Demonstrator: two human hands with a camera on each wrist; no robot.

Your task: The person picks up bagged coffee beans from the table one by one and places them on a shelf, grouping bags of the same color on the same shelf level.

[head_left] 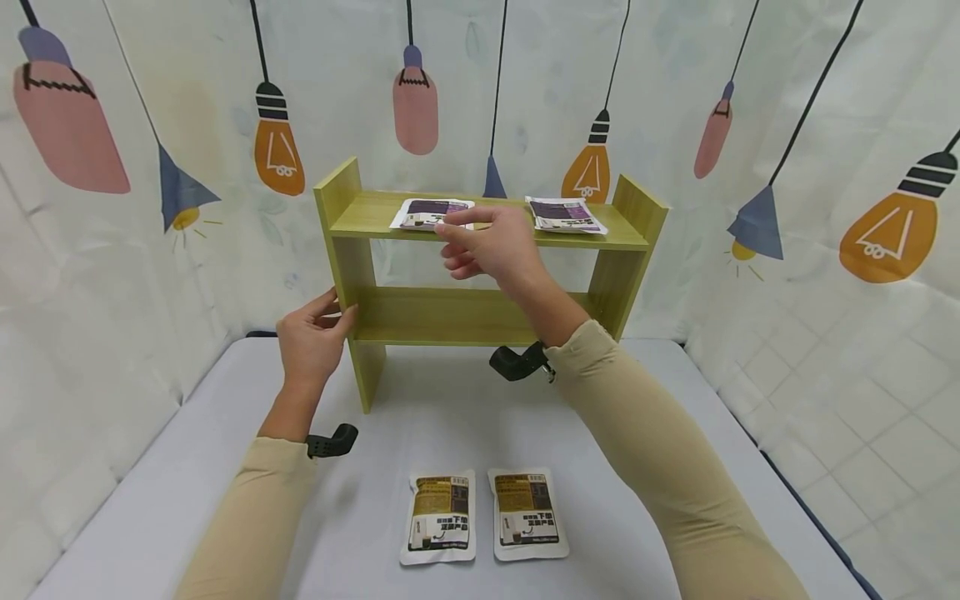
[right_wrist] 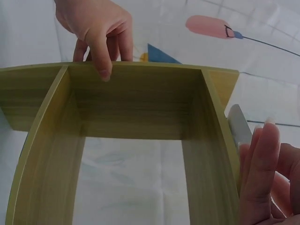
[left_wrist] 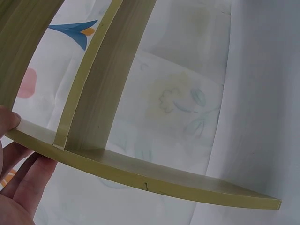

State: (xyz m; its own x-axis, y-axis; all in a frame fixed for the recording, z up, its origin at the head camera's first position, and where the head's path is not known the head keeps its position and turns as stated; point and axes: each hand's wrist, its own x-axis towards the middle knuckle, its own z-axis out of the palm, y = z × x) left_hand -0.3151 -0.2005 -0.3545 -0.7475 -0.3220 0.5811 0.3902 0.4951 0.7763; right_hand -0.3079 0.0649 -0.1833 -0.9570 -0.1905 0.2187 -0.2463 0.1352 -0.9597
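A yellow-green two-tier wooden shelf (head_left: 468,317) stands on the table. My left hand (head_left: 311,342) grips its left side panel (left_wrist: 140,180), thumb on the inner face and fingers outside. My right hand (head_left: 498,250) is at the front edge of the top board, its fingers extended and nothing visible held in them. Just beyond these fingertips, a purple-and-white packet (head_left: 420,213) lies on the top board; its pale edge (right_wrist: 239,124) shows in the right wrist view. Another purple-and-white packet (head_left: 566,217) lies to the right on the same board, partly behind the hand.
Two brown-and-white packets, a left one (head_left: 440,517) and a right one (head_left: 527,514), lie side by side on the white tabletop (head_left: 360,533) in front of the shelf. Behind stands a pale wall covering (head_left: 337,83) printed with hanging lamps.
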